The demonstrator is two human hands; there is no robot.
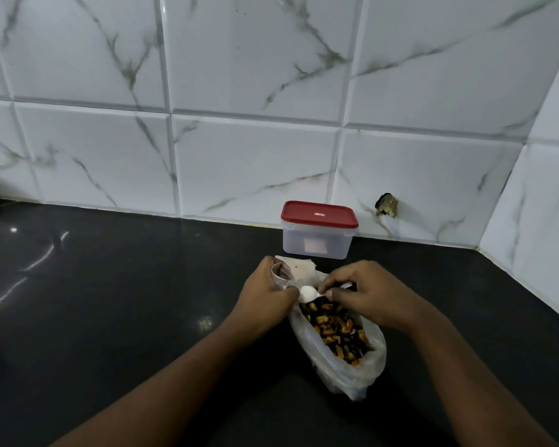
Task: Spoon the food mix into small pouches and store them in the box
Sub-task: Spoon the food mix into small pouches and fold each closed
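Note:
A clear plastic bag (365, 366) lies open on the black counter, full of a dark and orange food mix (333, 330). My left hand (265, 295) grips a small clear pouch (279, 274) at the bag's far left edge. My right hand (365, 291) pinches the handle of a small white spoon (307, 292), whose bowl sits just over the bag's mouth next to my left thumb. A translucent box with a red lid (319, 214) stands shut against the wall behind my hands. A few flat pouches (304, 269) lie between the box and my hands.
The black counter (126, 301) runs left and forward. White marble-look tiles (239, 156) form the back wall and a side wall on the right. A broken hole (386, 204) marks the tile right of the box. A dark object sits at the far left edge.

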